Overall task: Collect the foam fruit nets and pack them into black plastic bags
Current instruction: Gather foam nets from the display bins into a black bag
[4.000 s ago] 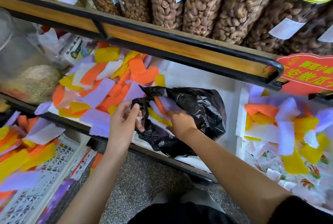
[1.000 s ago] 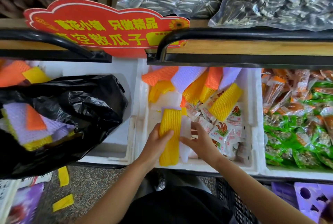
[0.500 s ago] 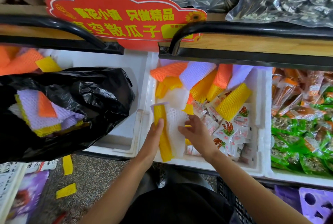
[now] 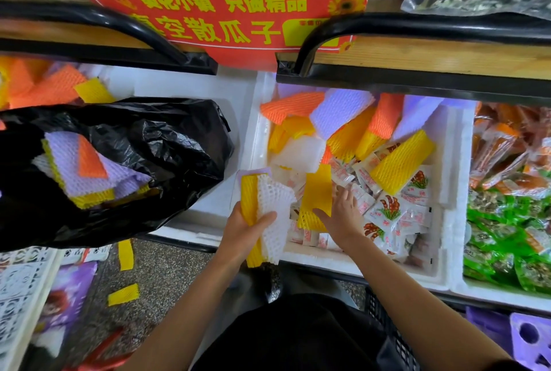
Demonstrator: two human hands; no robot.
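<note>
My left hand [image 4: 247, 229] grips a small stack of foam nets [image 4: 265, 209], yellow beneath and white on top, at the front left corner of a white foam box [image 4: 447, 180]. My right hand [image 4: 340, 215] rests on a yellow foam net [image 4: 316, 191] lying on snack packets in that box, thumb under its lower edge. More orange, purple, yellow and white nets [image 4: 343, 126] lie at the back of the box. A black plastic bag [image 4: 167, 156] lies open to the left, with purple, orange and yellow nets [image 4: 89, 168] inside.
A wooden shelf with black rails [image 4: 417, 51] and a red sign [image 4: 220, 10] overhangs the boxes. Green and orange snack packs [image 4: 507, 215] fill the box on the right. Two yellow nets [image 4: 123, 294] lie on the floor. A purple crate [image 4: 527, 338] stands at lower right.
The white net has joined the yellow one in my left hand's stack. My right hand has moved right onto another yellow net on the packets. The view has shifted slightly.
</note>
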